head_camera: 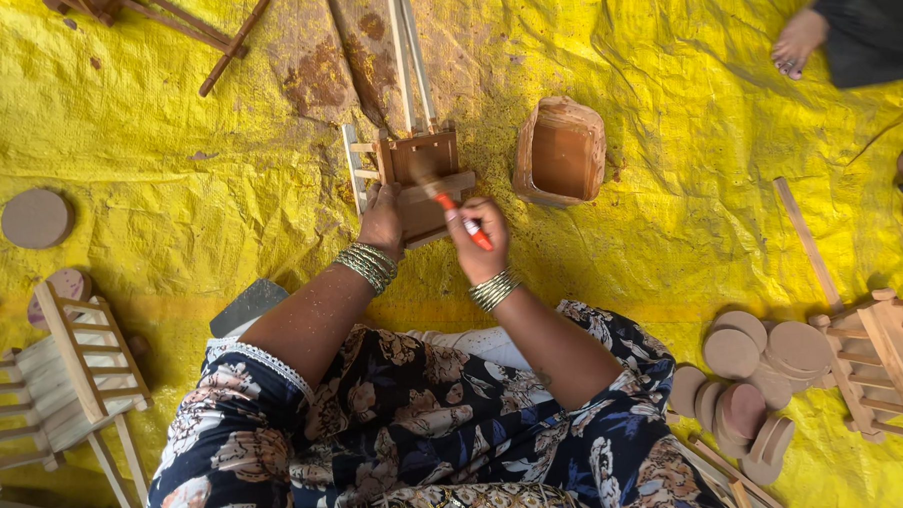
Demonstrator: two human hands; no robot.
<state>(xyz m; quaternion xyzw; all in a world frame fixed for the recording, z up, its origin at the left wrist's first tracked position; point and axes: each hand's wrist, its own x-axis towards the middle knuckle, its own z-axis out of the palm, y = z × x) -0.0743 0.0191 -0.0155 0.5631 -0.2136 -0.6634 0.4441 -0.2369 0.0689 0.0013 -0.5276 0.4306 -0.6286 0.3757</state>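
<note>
Head view, looking straight down at a seated person working on a yellow tarp (174, 174) spread on the floor. Step in hand, as I judge it: brushing brown stain onto a small wooden frame piece (426, 183), mid-coat. Left hand (383, 222) is closed around the near left edge of the piece, steadying it. Right hand (477, 235) is curled tight around a brush with an orange-red handle (465, 222); the bristle end lies on the wood near the piece's middle bar.

The piece sits on the tarp just ahead of the person's knees, between both hands. It looks like a small boxy frame of slats, already dark reddish-brown on most faces, with a paler bar across the front and pale slats at its left side. Long unstained strips run up from it toward the top edge.

A stain-smeared container (562, 153) stands near, to the right of the piece, brown liquid inside. Next move probably calls for a fresh dip there, or a turn of the piece with the left hand to reach the pale parts; cannot tell how loaded the brush is.

Around: round wooden discs (752, 380) stacked at right, one disc (36, 217) at left, unfinished slatted frames (67, 371) lower left. Another person's foot (799, 41) at top right.
</note>
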